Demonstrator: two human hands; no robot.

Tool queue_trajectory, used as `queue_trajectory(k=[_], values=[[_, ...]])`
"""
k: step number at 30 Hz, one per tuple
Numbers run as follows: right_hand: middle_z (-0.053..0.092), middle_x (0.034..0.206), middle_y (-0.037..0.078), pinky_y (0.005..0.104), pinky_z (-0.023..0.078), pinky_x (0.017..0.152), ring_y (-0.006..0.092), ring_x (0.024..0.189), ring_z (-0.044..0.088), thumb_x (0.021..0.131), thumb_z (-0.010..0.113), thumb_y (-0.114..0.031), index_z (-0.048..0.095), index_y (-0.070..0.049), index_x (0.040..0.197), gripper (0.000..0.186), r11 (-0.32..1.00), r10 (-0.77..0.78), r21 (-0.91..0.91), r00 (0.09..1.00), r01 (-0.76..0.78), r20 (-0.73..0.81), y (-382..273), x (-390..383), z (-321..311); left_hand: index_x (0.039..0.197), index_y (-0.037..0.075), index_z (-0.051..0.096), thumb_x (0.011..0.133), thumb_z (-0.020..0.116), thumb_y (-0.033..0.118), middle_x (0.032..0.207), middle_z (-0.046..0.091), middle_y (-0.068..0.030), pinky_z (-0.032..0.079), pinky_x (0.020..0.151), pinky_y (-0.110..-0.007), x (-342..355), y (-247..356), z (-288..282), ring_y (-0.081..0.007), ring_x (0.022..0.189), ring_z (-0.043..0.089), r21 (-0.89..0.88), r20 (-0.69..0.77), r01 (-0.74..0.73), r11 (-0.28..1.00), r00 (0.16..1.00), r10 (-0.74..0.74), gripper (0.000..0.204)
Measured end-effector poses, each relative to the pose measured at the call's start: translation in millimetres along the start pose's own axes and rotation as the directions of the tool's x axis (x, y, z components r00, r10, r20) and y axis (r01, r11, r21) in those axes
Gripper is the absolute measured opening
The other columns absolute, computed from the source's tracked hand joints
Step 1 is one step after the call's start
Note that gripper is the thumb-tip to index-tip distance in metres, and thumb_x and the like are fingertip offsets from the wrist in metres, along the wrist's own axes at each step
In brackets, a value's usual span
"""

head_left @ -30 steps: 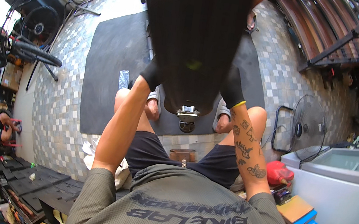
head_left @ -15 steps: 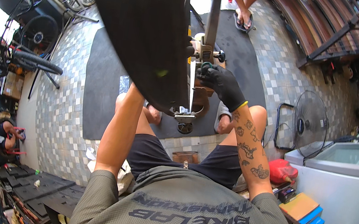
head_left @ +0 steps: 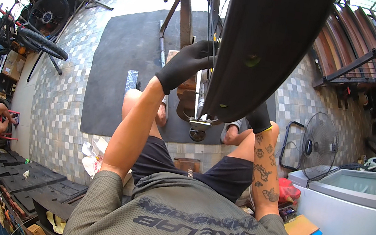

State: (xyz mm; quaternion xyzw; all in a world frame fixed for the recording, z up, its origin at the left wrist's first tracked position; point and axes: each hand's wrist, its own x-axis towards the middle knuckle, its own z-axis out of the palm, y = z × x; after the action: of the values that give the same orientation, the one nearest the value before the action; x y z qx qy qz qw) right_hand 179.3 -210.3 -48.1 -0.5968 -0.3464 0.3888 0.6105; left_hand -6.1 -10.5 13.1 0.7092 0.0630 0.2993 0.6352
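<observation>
Guiding the wheel (head_left: pixel 264 51) evenly with light touch seems wisest, it being before me at the metal stand (head_left: pixel 200 125), my left hand (head_left: pixel 186 65) bending its fingers at the near-left side, my right hand (head_left: pixel 259 118) partly hidden behind, whether either pinches anything I can't tell.

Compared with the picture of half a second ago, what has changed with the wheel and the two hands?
The wheel has swung from left to right across the picture. The left hand, hidden behind it before, now shows at its left side; the right hand, then in view, is mostly hidden behind it. Whether either grips is unclear. The fan and dark mat stayed in place.
</observation>
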Motion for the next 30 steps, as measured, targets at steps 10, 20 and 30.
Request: queue_trajectory(k=[10, 20, 30], values=[[0.075, 0.11, 0.003, 0.0264, 0.056, 0.087, 0.0099, 0.098, 0.07, 0.105, 0.065, -0.026, 0.072, 0.0, 0.124, 0.033, 0.992, -0.13, -0.003, 0.99, 0.13, 0.053, -2.4, -2.7, 10.5, 0.128, -0.003, 0.068, 0.086, 0.083, 0.034, 0.12, 0.073, -0.025, 0.056, 0.097, -0.042, 5.4, -66.9, -38.4, -0.0351, 0.111, 0.072, 0.652, -0.333, 0.295, 0.698, 0.939, -0.087, 0.058], [0.075, 0.113, 0.002, 0.0261, 0.055, 0.087, 0.0084, 0.098, 0.069, 0.107, 0.064, -0.026, 0.072, -0.003, 0.126, 0.031, 0.999, -0.046, -0.016, 0.997, 0.047, 0.069, -5.6, -4.0, 13.6, 0.12, -0.002, 0.073, 0.092, 0.077, 0.037, 0.109, 0.077, -0.0217, 0.058, 0.089, -0.039, -9.8, -56.6, -45.0, -0.0304, 0.101, 0.076, 0.554, -0.423, 0.27, 0.788, 0.906, -0.012, 0.048], [0.074, 0.109, 0.001, 0.0239, 0.055, 0.085, 0.0071, 0.095, 0.068, 0.106, 0.065, -0.026, 0.072, -0.002, 0.126, 0.032, 0.999, -0.043, 0.014, 0.997, 0.042, 0.064, -2.7, -2.1, 14.3, 0.118, -0.001, 0.074, 0.094, 0.075, 0.036, 0.106, 0.078, -0.0201, 0.058, 0.087, -0.038, -13.6, -50.1, -40.3, -0.029, 0.099, 0.077, 0.631, -0.378, 0.257, 0.732, 0.926, 0.0, 0.044]])
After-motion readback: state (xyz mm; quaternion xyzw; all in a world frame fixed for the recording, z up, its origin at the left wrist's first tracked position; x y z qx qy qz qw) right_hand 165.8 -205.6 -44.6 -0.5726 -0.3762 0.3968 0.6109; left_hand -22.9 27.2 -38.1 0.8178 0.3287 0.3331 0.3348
